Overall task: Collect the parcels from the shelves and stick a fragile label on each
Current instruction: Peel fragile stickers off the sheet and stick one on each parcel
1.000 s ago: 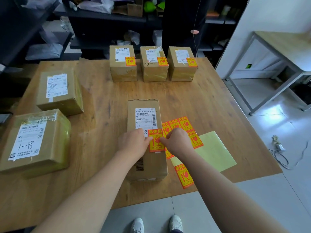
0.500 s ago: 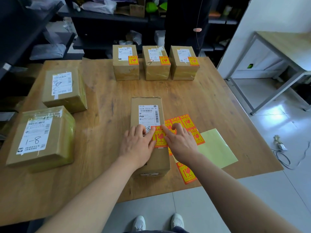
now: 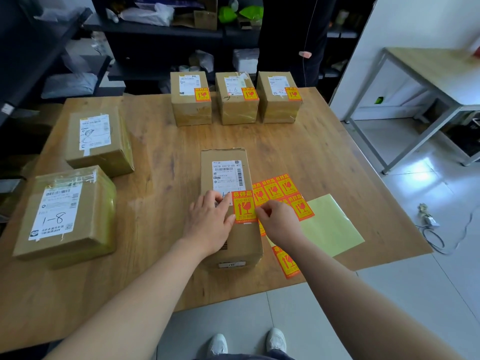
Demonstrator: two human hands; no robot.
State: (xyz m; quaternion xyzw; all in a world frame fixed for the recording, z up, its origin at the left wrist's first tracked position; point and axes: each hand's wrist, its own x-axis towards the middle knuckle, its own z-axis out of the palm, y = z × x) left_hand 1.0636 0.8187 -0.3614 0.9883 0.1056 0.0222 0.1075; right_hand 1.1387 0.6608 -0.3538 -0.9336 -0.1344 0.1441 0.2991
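A long brown parcel [image 3: 233, 155] lies in the middle of the wooden table [image 3: 319, 152]. An orange fragile label [image 3: 244, 207] is stuck on its top, by the right edge, just below the white shipping label. My left hand [image 3: 210, 222] rests flat on the parcel, its fingertips at the label's left side. My right hand [image 3: 278, 222] has curled fingers, with its fingertips at the label's right edge. A sheet of orange fragile labels [image 3: 284, 188] lies right of the parcel on yellow backing paper [image 3: 330, 227].
Three labelled parcels [image 3: 237, 100] stand in a row at the table's far edge. Two parcels without orange labels lie at the left [image 3: 98, 141] [image 3: 65, 214]. Dark shelves [image 3: 155, 35] with bags stand behind, a person [image 3: 293, 35] beside them. A second table [image 3: 428, 68] is at the right.
My right hand has slid off the fragile label to its right edge and curled its fingers. The whole label now shows. My left hand stays flat on the parcel.
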